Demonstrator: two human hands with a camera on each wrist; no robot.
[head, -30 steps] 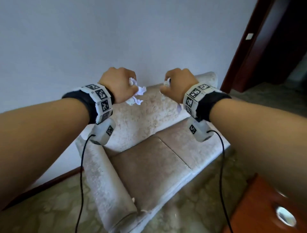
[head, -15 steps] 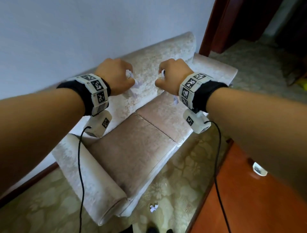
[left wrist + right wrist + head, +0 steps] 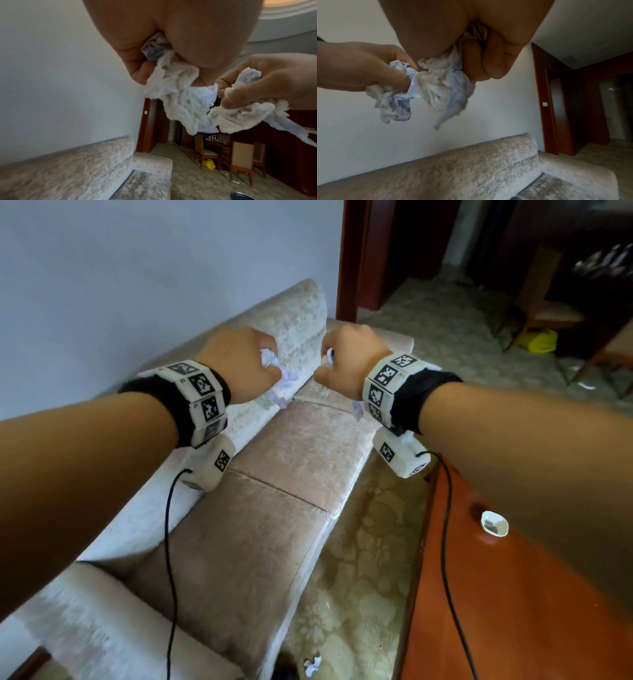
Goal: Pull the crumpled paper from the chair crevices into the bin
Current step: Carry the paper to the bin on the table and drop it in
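Both my hands hover side by side, curled into fists, above the beige sofa [image 3: 274, 508]. My left hand [image 3: 246, 364] grips a wad of crumpled white paper [image 3: 275, 371], which spills below the fist in the left wrist view [image 3: 178, 97]. My right hand [image 3: 346, 357] grips another crumpled wad [image 3: 328, 358], with a tail hanging under the wrist [image 3: 357, 409] and the bulk showing in the right wrist view [image 3: 443, 89]. A small paper scrap [image 3: 313, 666] lies on the carpet by the sofa's front edge. A dark round rim [image 3: 291, 196] shows at the bottom edge; I cannot tell if it is the bin.
A red-brown wooden table [image 3: 513, 594] with a small white dish [image 3: 494, 523] stands close on the right, leaving a narrow strip of patterned carpet [image 3: 370, 542] beside the sofa. Beyond are a dark doorway [image 3: 411, 251], wooden chairs and a yellow bag [image 3: 541, 341].
The view has swung right and down along the sofa, bringing the table, the doorway room and the floor scrap into sight. Both hands keep gripping their paper, still side by side.
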